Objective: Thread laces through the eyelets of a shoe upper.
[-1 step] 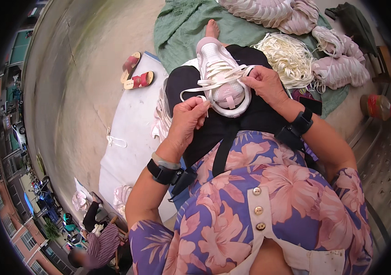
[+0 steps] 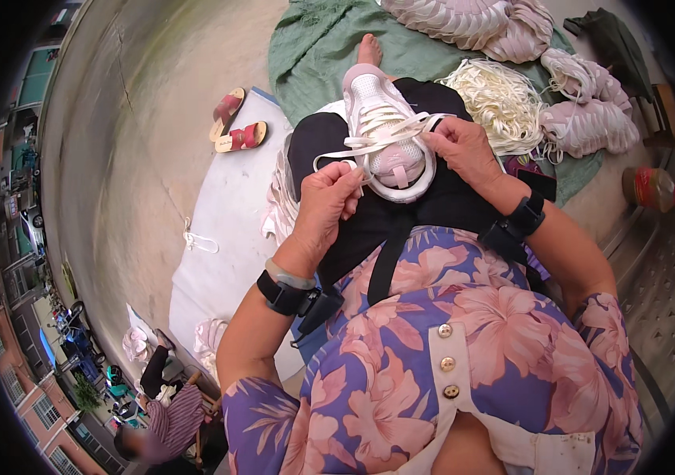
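Observation:
A pink and white shoe upper (image 2: 391, 154) lies across my lap on black trousers, its toe pointing away from me and its padded collar towards me. Its flat white shoelace (image 2: 375, 144) is threaded up the front, and loose lengths cross over the tongue. At the left of the collar, my left hand (image 2: 329, 198) pinches a looped part of the lace between thumb and fingers. To the right, my right hand (image 2: 460, 150) pinches the other length, drawn out sideways over the upper. The left fingertips partly cover the lace there.
A heap of white laces (image 2: 494, 103) lies on the green cloth (image 2: 310, 55) ahead. Bundled pink uppers (image 2: 587, 123) sit at the right, near an oil bottle (image 2: 652, 188). Red sandals (image 2: 241, 136) stand left, beside a white sheet (image 2: 219, 206). Another person (image 2: 175, 419) sits at lower left.

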Available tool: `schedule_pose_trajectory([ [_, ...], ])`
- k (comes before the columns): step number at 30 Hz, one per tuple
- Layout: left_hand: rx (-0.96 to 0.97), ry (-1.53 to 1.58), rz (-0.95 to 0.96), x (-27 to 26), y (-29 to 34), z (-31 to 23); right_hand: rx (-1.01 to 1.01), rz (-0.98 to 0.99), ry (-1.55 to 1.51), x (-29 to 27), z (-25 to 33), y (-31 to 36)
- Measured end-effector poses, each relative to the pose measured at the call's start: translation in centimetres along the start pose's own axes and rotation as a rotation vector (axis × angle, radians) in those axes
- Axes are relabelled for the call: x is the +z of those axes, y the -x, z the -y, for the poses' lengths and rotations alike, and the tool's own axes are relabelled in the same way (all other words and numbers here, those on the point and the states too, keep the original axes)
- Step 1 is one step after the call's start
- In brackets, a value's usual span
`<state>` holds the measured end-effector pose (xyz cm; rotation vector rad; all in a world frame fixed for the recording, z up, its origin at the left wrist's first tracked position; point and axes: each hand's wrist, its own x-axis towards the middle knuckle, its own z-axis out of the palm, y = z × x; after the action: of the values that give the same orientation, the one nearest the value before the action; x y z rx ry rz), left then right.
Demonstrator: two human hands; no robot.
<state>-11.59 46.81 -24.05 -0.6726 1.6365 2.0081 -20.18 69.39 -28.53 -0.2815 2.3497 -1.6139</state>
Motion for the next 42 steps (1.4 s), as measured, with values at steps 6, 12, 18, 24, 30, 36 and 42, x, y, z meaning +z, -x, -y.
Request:
schedule_pose_trajectory([
  [6,0.215,0.245,-0.182,1.1,-1.8,0.6,0.039,0.337,-0.136,3.3,3.9,1.4],
  [12,0.218,0.166,-0.175,1.0,-2.5,1.0,0.236,0.376,-0.175,6.1,4.5,0.5],
  [18,0.267,-0.070,-0.236,0.5,-3.0,1.4,0.267,0.311,-0.204,6.5,4.8,0.3],
  [24,0.253,-0.039,-0.262,0.4,-3.7,1.4,0.312,0.351,-0.256,6.5,3.8,-0.7],
  [30,0.302,-0.094,-0.263,0.5,-3.7,1.6,0.394,0.391,-0.312,6.3,3.8,-1.3],
  [36,0.884,-0.728,-0.518,0.4,-4.9,2.3,0.434,0.437,-0.355,6.0,3.7,-1.6],
  [42,0.850,-0.737,-0.494,1.3,-4.8,2.0,0.506,0.437,-0.398,6.0,3.6,-1.8],
])
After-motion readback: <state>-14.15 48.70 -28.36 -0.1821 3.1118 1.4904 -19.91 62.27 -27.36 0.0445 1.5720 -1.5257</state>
